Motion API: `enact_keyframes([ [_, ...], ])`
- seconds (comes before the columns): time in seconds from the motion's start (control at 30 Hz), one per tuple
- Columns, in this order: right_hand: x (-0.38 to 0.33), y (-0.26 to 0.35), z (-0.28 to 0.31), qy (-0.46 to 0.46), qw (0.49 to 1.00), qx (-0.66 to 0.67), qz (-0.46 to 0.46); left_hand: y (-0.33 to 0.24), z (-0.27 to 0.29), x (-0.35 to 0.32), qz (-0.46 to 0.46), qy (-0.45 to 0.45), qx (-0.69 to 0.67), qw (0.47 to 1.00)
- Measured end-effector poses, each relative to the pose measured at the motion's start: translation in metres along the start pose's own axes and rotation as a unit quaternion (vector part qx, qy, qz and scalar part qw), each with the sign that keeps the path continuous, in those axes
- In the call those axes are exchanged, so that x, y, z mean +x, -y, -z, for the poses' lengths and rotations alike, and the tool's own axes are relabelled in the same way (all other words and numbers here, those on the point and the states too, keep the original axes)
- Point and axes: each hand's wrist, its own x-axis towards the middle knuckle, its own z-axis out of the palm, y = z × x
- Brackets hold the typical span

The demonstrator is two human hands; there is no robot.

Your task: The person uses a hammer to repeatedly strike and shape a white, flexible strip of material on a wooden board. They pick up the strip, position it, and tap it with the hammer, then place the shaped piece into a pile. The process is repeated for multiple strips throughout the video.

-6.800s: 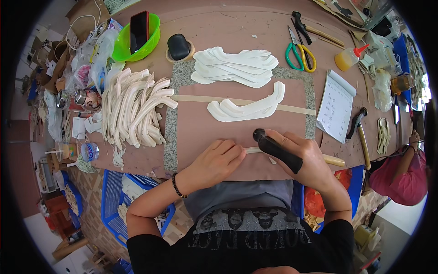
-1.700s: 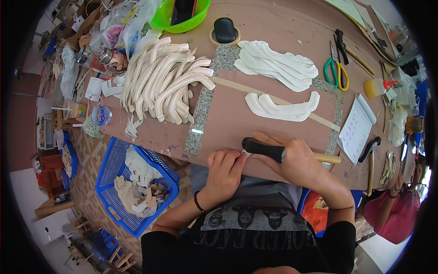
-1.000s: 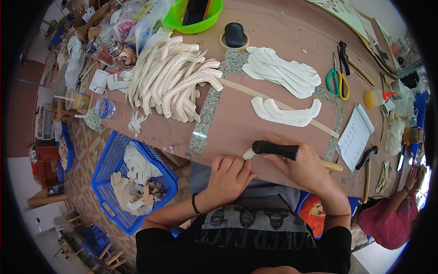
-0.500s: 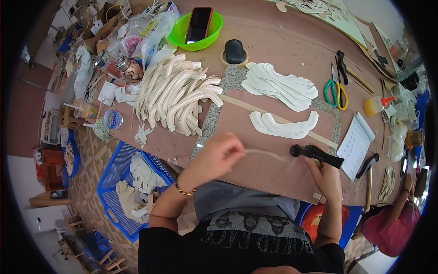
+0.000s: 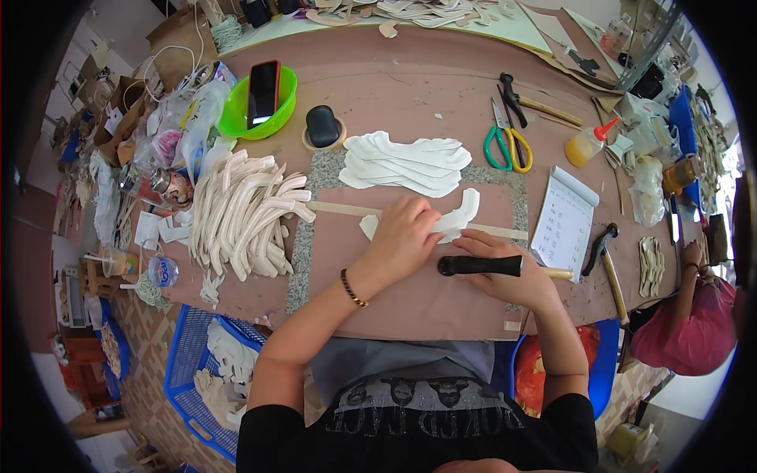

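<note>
A white curved piece, leather-like, lies on the brown work mat in front of me. My left hand is over its middle, fingers closed in a pinch at its edge and covering part of it. Whether a thin strip is also between those fingertips is hidden. My right hand has its fingertips at the same piece's near edge, close to the left fingertips. That hand also keeps hold of a hammer, its black head across the fingers and its pale handle sticking out to the right. Beyond lies a stack of white curved pieces.
A heap of cream curved strips lies left. Scissors, a notepad, a glue bottle and another hammer are right. A green bowl holds a phone. Below left stands a blue basket. Another person is at right.
My left hand has moved forward and right from the near edge, where it held a blurred thin strip, onto the curved piece. My right hand with the hammer has come to it. The view has shifted.
</note>
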Motion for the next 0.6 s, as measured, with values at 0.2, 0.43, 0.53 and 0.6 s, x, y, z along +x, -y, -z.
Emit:
enact_keyframes([
  [0.2, 0.01, -0.004, 0.006, 0.068, 0.997, 0.009, -0.041, -0.006, -0.021, 0.023, -0.077, 0.102, 0.052, 0.99],
  [0.43, 0.005, -0.011, -0.006, 0.055, 0.996, -0.013, -0.065, 0.018, 0.021, 0.033, -0.011, 0.017, 0.061, 0.998],
  [0.53, 0.011, 0.001, 0.004, 0.06, 0.997, -0.017, -0.045, 0.02, 0.033, 0.032, -0.022, -0.005, 0.018, 1.0],
  [0.6, 0.006, -0.004, -0.001, 0.012, 1.0, -0.008, 0.008, 0.017, 0.02, 0.021, -0.026, 0.033, -0.034, 0.999],
])
